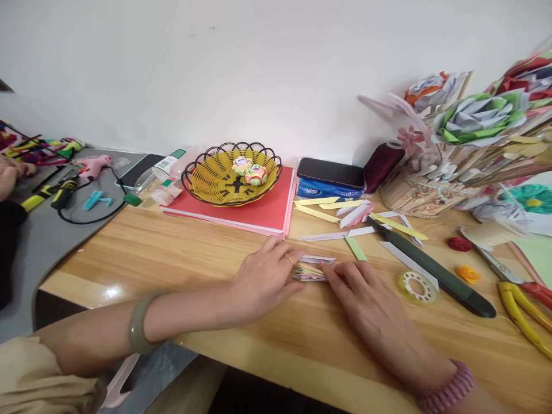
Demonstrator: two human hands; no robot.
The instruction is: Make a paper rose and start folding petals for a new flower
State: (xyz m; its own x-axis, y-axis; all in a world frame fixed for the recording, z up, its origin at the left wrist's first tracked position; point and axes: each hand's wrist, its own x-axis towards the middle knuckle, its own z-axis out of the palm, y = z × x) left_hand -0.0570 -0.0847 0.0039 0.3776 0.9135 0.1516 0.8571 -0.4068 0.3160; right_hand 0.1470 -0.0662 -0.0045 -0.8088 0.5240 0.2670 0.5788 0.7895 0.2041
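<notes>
Between my two hands a small stack of folded paper strips [309,272] in several colours stands on the wooden table. A pale lilac strip [318,260] lies along its far side. My left hand [264,275], closed with thumb and fingers together, grips the stack's left end. At the right end the bent fingers of my right hand [366,296] press against the stack, their tips partly hidden. Just beyond are loose folded strips, among them a green strip [355,248] and a yellow strip [317,214].
Right of my right hand are a tape roll [416,287], a dark green craft knife [435,270] and yellow-handled scissors [524,310]. A yellow woven basket [207,183] with paper flowers rests on red paper [276,210]. A pink glue gun [92,168] lies left, near another person's hand [11,172].
</notes>
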